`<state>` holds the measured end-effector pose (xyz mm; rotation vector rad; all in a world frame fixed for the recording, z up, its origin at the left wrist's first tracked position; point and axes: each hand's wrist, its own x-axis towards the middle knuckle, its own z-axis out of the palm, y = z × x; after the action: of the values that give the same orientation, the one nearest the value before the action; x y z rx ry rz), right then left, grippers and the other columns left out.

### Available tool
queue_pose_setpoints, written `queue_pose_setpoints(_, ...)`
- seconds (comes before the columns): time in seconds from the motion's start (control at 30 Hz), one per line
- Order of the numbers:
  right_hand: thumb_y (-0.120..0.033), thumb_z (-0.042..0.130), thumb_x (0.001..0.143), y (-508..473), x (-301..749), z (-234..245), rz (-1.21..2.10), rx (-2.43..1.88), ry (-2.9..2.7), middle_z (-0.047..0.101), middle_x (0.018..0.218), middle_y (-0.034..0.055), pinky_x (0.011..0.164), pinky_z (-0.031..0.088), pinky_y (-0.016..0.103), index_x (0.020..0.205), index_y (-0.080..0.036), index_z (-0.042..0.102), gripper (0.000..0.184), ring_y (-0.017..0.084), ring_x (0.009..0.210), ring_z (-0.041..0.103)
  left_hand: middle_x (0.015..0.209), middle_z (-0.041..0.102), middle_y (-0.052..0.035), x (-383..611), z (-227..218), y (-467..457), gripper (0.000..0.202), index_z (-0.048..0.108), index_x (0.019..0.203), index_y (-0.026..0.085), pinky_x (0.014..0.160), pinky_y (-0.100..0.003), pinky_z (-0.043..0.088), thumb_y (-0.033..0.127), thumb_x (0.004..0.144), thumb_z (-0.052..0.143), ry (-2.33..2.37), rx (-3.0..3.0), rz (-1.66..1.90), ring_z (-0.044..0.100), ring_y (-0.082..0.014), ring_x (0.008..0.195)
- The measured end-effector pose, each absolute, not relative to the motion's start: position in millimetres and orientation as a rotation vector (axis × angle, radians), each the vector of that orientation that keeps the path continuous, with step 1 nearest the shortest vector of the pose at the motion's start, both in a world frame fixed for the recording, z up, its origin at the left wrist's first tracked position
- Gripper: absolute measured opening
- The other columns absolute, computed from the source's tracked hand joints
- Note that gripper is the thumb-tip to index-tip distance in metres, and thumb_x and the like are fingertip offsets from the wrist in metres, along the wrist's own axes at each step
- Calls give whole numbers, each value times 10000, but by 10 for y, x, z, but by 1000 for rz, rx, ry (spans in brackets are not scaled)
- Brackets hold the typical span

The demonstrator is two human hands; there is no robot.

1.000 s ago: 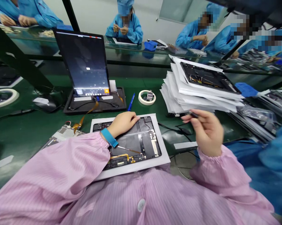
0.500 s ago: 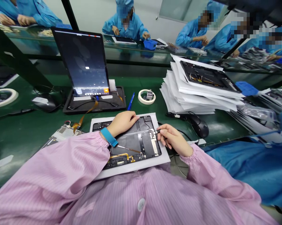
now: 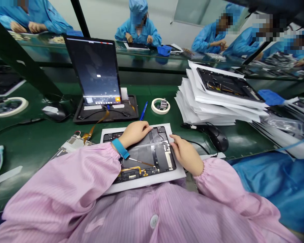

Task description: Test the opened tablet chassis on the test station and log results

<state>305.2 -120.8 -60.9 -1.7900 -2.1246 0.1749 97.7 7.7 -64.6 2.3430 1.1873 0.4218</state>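
Observation:
An opened tablet housing (image 3: 164, 162) lies on a white sheet (image 3: 180, 172) in front of me, its circuit board, orange flex cable and dark inner parts showing. My left hand (image 3: 135, 132), with a blue wrist strap (image 3: 120, 148), is closed over the housing's far edge. At the right edge, beside a small circuit board (image 3: 166, 145), my right hand (image 3: 188, 155) has its thumb and index finger closed against the housing; its other fingers are hidden. A black cable (image 3: 199, 145) runs behind the right hand.
A lit tablet (image 3: 96, 71) stands in a black tray (image 3: 103, 116). Nearby are a blue pen (image 3: 143, 110), a tape roll (image 3: 155, 110), a black mouse (image 3: 217, 137) and a loose board (image 3: 72, 144). White sheets (image 3: 192, 101) are stacked at right. Co-workers in blue sit opposite and beside me.
My right hand has moved in against the housing's right edge; the dark plug seen between its fingertips no longer shows. My left hand stays in place. The view has shifted slightly.

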Motion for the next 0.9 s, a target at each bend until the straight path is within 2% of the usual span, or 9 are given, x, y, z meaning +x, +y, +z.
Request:
queue_pose_setpoints(0.1, -274, 367, 971, -1232, 2937, -616, -82, -1913, -2267, 668, 993, 165, 722, 505, 365, 1312, -47, 445, 416, 262, 852, 632, 798, 669, -41, 984, -659, 80, 330, 624, 782, 188, 622, -277, 358, 415, 924, 432, 1192, 2353, 434, 585, -195, 742)
queue_pose_setpoints(0.2, -250, 344, 975, -1232, 2869, -600, -196, -1978, -2333, 666, 979, 182, 677, 510, 359, 1339, -16, 404, 437, 270, 825, 633, 818, 678, -43, 994, -664, 71, 318, 636, 798, 188, 651, -279, 387, 407, 924, 442, 1210, 2371, 447, 601, -199, 771)
queue_pose_setpoints(0.4, -225, 245, 975, -1145, 2949, -712, -223, -1785, -2334, 668, 890, 196, 693, 519, 391, 1329, 17, 403, 457, 279, 772, 642, 898, 701, -35, 1021, -623, 79, 319, 664, 869, 204, 717, -267, 435, 428, 931, 445, 1232, 2370, 424, 623, -192, 839)
queue_pose_setpoints(0.53, -350, 245, 976, -1107, 3030, -726, 17, -1817, -2222, 677, 925, 202, 713, 525, 427, 1327, -14, 415, 515, 302, 800, 661, 914, 701, -37, 1022, -595, 101, 332, 664, 881, 203, 721, -269, 440, 442, 931, 440, 1244, 2361, 396, 625, -195, 854)
queue_pose_setpoints(0.67, -469, 272, 954, -1095, 3185, -586, 347, -1913, -1985, 692, 936, 107, 678, 536, 368, 1327, -164, 425, 505, 258, 815, 680, 912, 697, -30, 1010, -583, 101, 347, 658, 883, 203, 703, -261, 434, 456, 935, 426, 1229, 2335, 394, 623, -184, 849)
queue_pose_setpoints(0.8, -484, 310, 917, -1079, 3252, -565, 555, -1832, -1925, 689, 825, 63, 698, 535, 347, 1245, -189, 492, 477, 233, 754, 673, 894, 694, -23, 1007, -586, 108, 346, 656, 873, 206, 693, -259, 427, 463, 931, 432, 1233, 2318, 393, 618, -180, 833)
queue_pose_setpoints(0.9, -482, 305, 917, -1076, 3203, -630, 568, -1809, -1878, 694, 881, 63, 730, 531, 346, 1267, -203, 490, 484, 227, 787, 674, 897, 693, -24, 1014, -587, 110, 347, 653, 860, 206, 687, -258, 423, 464, 930, 433, 1240, 2310, 390, 614, -180, 834)
